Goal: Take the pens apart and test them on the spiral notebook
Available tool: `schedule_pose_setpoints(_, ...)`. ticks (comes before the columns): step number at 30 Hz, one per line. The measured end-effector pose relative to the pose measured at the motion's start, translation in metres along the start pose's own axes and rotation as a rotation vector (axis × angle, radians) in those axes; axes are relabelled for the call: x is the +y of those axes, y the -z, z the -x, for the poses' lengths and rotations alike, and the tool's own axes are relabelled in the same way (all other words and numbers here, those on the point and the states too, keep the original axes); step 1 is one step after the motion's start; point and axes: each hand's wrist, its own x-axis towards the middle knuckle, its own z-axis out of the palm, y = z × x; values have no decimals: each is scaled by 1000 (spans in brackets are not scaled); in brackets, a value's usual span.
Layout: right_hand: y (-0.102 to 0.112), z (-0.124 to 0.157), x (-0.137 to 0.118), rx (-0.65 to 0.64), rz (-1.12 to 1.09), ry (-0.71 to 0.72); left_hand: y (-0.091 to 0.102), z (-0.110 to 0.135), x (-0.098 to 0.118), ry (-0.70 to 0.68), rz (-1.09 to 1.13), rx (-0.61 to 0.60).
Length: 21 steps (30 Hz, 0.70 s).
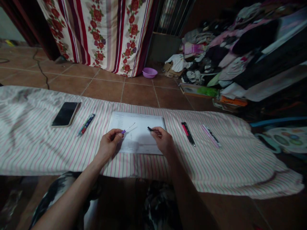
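Observation:
My left hand [109,142] is closed in a pinch on a thin pen refill [127,129] with a purple end, held over the left part of a spiral notebook [139,127]. My right hand [163,140] is closed round a black pen barrel [151,129] over the notebook's right part. The notebook lies open on a striped cloth [35,147] spread on the floor. The two hands are a short way apart, with the refill tip pointing towards the barrel.
On the cloth lie a dark phone [65,113] and two pens [86,124] at the left, a red-and-black pen [188,133] and a pink pen [210,135] at the right. Beyond are a tiled floor, a floral curtain [105,32], a purple bowl [149,72] and a clothes pile [230,57].

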Motion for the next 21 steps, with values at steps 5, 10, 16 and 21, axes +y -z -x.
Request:
schedule_pose_setpoints(5,-10,-1,-11,-102,-292,-83,2,-2,-5,-26,-15,-20)
schedule_pose_setpoints(10,-17,-1,-24,-93,-603,-224,3,0,-2,-18,-26,-14)
schedule_pose_setpoints(16,-22,-6,-34,-38,-821,-362,5,2,0,-34,-67,-22)
schedule_pose_setpoints(21,-26,-8,-38,-51,-872,-364,6,1,-4,-82,-141,-28)
